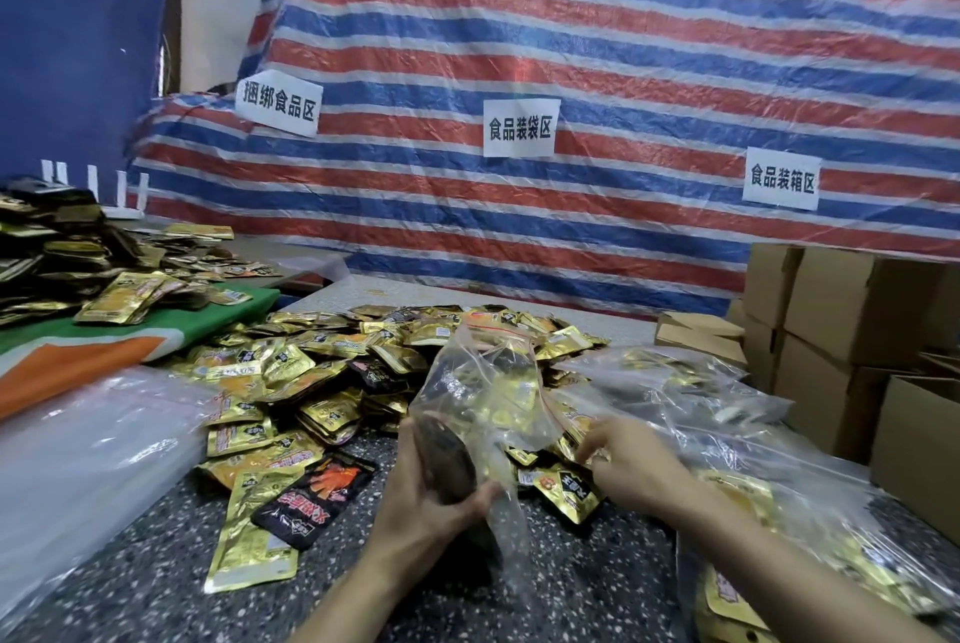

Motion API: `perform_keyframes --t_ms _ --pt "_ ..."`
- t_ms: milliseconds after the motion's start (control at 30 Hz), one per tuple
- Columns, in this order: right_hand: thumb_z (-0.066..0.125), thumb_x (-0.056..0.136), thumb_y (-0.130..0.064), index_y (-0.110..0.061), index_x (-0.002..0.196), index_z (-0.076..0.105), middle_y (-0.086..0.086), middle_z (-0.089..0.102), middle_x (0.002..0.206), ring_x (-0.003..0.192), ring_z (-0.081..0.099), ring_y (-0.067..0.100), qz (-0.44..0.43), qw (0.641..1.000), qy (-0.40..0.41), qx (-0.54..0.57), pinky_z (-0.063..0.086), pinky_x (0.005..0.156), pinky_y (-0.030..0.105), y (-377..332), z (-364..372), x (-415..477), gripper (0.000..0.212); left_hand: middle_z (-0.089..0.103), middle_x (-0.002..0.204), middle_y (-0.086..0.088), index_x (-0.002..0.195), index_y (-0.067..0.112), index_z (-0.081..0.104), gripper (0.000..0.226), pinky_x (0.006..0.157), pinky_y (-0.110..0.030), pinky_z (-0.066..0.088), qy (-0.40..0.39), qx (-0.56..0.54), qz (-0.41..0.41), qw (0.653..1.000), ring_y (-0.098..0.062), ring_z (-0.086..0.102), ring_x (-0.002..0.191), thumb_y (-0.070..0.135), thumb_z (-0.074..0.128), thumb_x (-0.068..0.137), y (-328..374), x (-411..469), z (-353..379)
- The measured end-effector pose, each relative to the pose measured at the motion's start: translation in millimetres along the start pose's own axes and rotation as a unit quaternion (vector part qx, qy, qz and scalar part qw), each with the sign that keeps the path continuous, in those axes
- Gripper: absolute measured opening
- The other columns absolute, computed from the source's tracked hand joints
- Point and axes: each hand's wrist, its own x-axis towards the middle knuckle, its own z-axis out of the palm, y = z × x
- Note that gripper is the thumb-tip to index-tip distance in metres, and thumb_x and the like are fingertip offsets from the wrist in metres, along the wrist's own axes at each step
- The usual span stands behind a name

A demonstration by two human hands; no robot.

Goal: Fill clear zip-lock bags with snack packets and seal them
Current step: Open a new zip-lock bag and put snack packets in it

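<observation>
**Clear plastic bag, part-filled, held over counter**

Clear zip-lock bag [483, 382]: stands roughly upright above the near middle of the counter, red zip strip at the top, gold and dark packets visible through its wall.

Left hand [436, 497]: wrapped round the bag's lower part, thumb lying across the front.

Right hand [634, 460]: just right of the bag, fingers bent with the tips down at the bag's side edge and the packets there. Whether they pinch anything cannot be told.

Snack packets [311, 372]: a loose heap, mostly gold foil, spread behind and to the left of the bag. One black packet [317, 497] lies at the near edge.

Speckled grey counter [156, 564]: bears all of the above.

Filled bags [701, 398]: piled at right, beside cardboard boxes [841, 310].

Empty clear bags [78, 445]: stacked at left.

Striped tarpaulin [571, 45]: red, blue and white backdrop carrying three paper labels [521, 128].
</observation>
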Motion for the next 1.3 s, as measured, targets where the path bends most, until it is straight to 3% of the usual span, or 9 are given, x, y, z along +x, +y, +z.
perform_keyframes --t_ms 67,133,367,500,600,733,900,1067,1300 --pt "0.044 0.083 0.002 -0.019 0.113 0.073 0.001 0.055 0.138 0.128 0.046 0.020 -0.015 0.998 0.001 -0.053 0.045 0.107 0.035 1.6 5.5 -0.2 0.047 0.063 0.101 -0.013 0.115 0.025 0.041 0.080 0.071 -0.009 0.052 -0.001 -0.005 0.003 1.000 -0.001 0.067 0.085 0.040 0.088 0.053 2.4 -0.7 0.3" --pt "0.042 0.086 -0.001 -0.016 0.115 0.070 0.000 0.056 0.131 0.130 0.044 0.022 -0.023 0.996 0.001 -0.087 0.040 0.111 0.040 0.2 7.9 0.4 0.043 0.063 0.104 -0.011 0.116 0.024 0.040 0.082 0.071 -0.009 0.051 -0.004 -0.006 -0.003 1.000 0.001 0.067 0.086 0.047 0.084 0.051 3.1 -0.9 0.5" --pt "0.046 0.097 -0.008 -0.012 0.107 0.066 0.002 0.067 0.112 0.088 0.061 0.012 -0.053 0.989 0.107 -0.086 0.055 0.081 0.026 -5.9 0.9 3.4 0.022 0.062 0.113 0.000 0.116 0.029 0.037 0.087 0.083 -0.016 0.054 -0.012 0.005 -0.018 1.000 -0.008 0.066 0.101 0.058 0.082 0.047 -3.3 0.2 -2.1" --pt "0.062 0.094 -0.007 -0.005 0.113 0.068 0.007 0.068 0.115 0.070 0.054 0.011 -0.061 0.973 0.223 0.011 0.035 0.057 0.011 -11.9 -19.5 7.9 0.020 0.060 0.117 -0.001 0.118 0.029 0.036 0.090 0.091 -0.027 0.055 -0.018 0.008 -0.019 1.000 -0.016 0.063 0.109 0.058 0.084 0.048 -6.8 2.0 -2.5" --pt "0.072 0.087 -0.006 -0.005 0.113 0.069 0.011 0.071 0.112 0.085 0.062 0.018 -0.042 0.950 0.304 0.063 0.048 0.074 0.022 -13.9 -37.1 5.8 0.026 0.060 0.118 -0.001 0.119 0.033 0.036 0.095 0.085 -0.023 0.057 -0.020 -0.005 -0.023 1.000 -0.016 0.065 0.107 0.062 0.087 0.044 -7.2 1.8 -2.1" --pt "0.073 0.087 -0.009 -0.010 0.107 0.072 0.007 0.074 0.108 0.064 0.062 0.006 -0.030 0.932 0.339 0.124 0.046 0.050 0.011 -14.5 -51.5 1.2 0.019 0.060 0.118 -0.002 0.118 0.036 0.036 0.100 0.092 -0.034 0.057 -0.021 -0.005 -0.026 0.999 -0.017 0.067 0.105 0.071 0.086 0.039 -5.6 0.9 -1.6" --pt "0.077 0.084 -0.010 -0.011 0.101 0.072 0.004 0.072 0.100 0.062 0.072 0.014 -0.024 0.860 0.382 0.338 0.062 0.056 0.038 -31.2 -81.9 -8.7 0.017 0.064 0.113 0.004 0.114 0.043 0.040 0.091 0.094 -0.034 0.056 -0.020 -0.009 -0.021 1.000 -0.011 0.068 0.104 0.067 0.088 0.042 -6.4 1.3 -0.1" --pt "0.072 0.085 0.002 -0.008 0.091 0.067 0.015 0.072 0.097 0.073 0.075 0.024 -0.038 0.741 0.338 0.579 0.059 0.058 0.027 -60.4 -116.1 -21.6 0.013 0.066 0.113 0.018 0.123 0.034 0.040 0.088 0.094 -0.029 0.055 -0.020 -0.024 -0.014 0.999 -0.009 0.066 0.109 0.052 0.090 0.053 -11.0 2.6 -0.4" --pt "0.070 0.084 0.009 -0.001 0.091 0.060 0.019 0.066 0.100 0.072 0.074 0.025 -0.069 0.792 0.237 0.558 0.059 0.055 0.030 -89.6 -99.2 -32.0 0.016 0.066 0.112 0.017 0.116 0.039 0.042 0.082 0.085 -0.021 0.054 -0.018 -0.015 -0.011 1.000 -0.006 0.067 0.105 0.058 0.091 0.054 -14.6 4.0 -0.8"
